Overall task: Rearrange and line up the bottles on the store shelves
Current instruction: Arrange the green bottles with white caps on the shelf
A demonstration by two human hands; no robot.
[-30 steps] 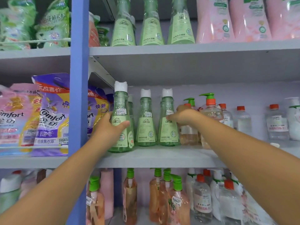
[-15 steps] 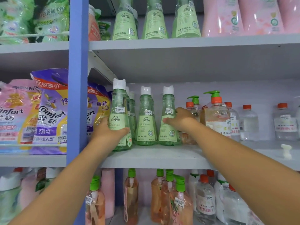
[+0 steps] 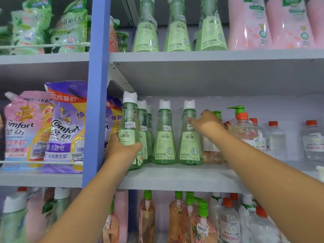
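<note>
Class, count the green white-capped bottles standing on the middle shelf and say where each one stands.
5 visible. One at the front left, gripped by the left hand; two behind it; one in the middle; one on the right, touched by the right hand. More may hide behind.

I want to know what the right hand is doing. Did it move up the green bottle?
Yes. The right hand has climbed from the label of the rightmost white-capped green plastic bottle toward its neck, judged against that standing bottle.

Peach bottle [image 3: 211,151] behind right forearm [image 3: 233,146]
</note>
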